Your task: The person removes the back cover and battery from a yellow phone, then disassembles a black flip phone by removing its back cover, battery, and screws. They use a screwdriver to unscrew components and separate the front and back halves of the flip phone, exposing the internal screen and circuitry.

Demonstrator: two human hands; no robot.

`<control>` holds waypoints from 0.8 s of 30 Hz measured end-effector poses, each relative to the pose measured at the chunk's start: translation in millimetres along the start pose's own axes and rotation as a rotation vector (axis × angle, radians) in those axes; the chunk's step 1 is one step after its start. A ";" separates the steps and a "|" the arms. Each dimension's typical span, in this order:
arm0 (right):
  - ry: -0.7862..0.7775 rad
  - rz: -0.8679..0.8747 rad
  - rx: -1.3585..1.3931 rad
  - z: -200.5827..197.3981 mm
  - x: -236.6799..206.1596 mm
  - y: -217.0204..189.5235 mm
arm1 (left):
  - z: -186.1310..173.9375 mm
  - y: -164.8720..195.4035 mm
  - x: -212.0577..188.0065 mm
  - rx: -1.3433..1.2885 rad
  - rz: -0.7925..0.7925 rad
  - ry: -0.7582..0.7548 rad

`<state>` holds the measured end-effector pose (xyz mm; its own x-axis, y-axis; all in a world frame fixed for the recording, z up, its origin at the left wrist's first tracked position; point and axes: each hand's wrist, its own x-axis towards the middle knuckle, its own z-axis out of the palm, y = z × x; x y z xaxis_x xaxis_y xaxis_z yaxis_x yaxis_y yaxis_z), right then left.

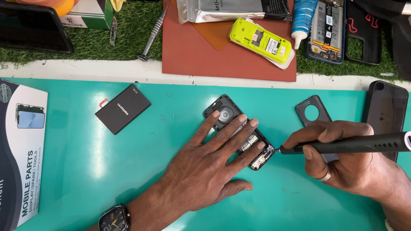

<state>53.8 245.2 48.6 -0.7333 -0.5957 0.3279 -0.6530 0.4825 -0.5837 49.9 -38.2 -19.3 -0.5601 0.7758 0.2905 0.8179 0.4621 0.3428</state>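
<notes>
Surface: a teal work mat (114,163) is covering the bench, with a strip of green artificial turf (110,31) running along its far edge.
Left hand: the left hand (211,167) is lying flat, fingers spread, pressing down on the opened phone (236,132); it is gripping nothing.
Right hand: the right hand (344,157) is closed around a dark pen-shaped screwdriver (353,146), its tip touching the phone's near right corner.
Phone position: the opened phone is lying between the two hands, mostly under the left fingers, its camera end pointing away.
Long axis: it is running diagonally, from far-left to near-right; the screwdriver is lying almost crosswise to it.
Nearer hand: the left is on the phone; the right is reaching it only through the tool.
Just beside: a dark camera-ring cover (310,111) and a dark back panel (386,106) are resting right of the phone.
Further out: a black battery (122,109) is lying to the left, well apart; a printed cardboard box (10,168) is sitting at the left edge; a yellow-green handset (259,40) is resting on a red mat (196,56).
</notes>
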 end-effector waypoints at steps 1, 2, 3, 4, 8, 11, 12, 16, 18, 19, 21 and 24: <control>0.005 -0.007 -0.003 0.0 0.6 -0.1 | 0.2 -0.2 -0.1 0.001 0.001 -0.001; 0.010 -0.013 -0.006 -0.1 1.0 -0.3 | 0.3 -0.3 0.0 -0.001 0.000 0.000; 0.011 -0.014 -0.002 -0.4 1.5 -0.6 | 0.4 -0.4 0.0 -0.002 -0.001 0.000; 0.012 -0.014 0.001 -0.8 1.6 -1.0 | 0.6 -0.2 -0.1 -0.004 -0.002 0.000; 0.013 -0.013 0.005 -1.1 1.7 -1.5 | 0.7 -0.4 -0.2 -0.001 -0.002 0.000; 0.008 -0.010 -0.002 -0.5 0.9 -0.5 | 0.6 -0.5 -0.3 0.001 -0.003 -0.011; 0.012 -0.011 0.002 -0.3 0.3 -0.1 | 0.5 -0.4 -0.2 0.002 -0.003 -0.010; 0.025 0.011 0.047 0.0 -1.8 -0.1 | -1.6 0.5 0.6 0.002 -0.002 -0.009; 0.028 0.037 0.098 -1.0 -2.5 -1.1 | -3.7 1.1 1.1 0.015 0.008 0.007; 0.029 0.049 0.131 -1.8 -2.5 -1.6 | -4.9 1.4 1.3 0.023 0.014 0.015; 0.045 0.046 0.182 -3.6 -2.6 -3.4 | -6.4 2.7 2.5 0.012 0.011 0.043; 0.086 0.003 0.255 -2.7 -1.6 -5.7 | -7.2 7.7 4.1 -0.056 0.008 0.153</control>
<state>58.2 245.1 53.4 -0.7554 -0.5324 0.3820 -0.5905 0.3004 -0.7490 53.0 -34.5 -9.0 -0.5704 0.7028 0.4251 0.8164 0.4281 0.3877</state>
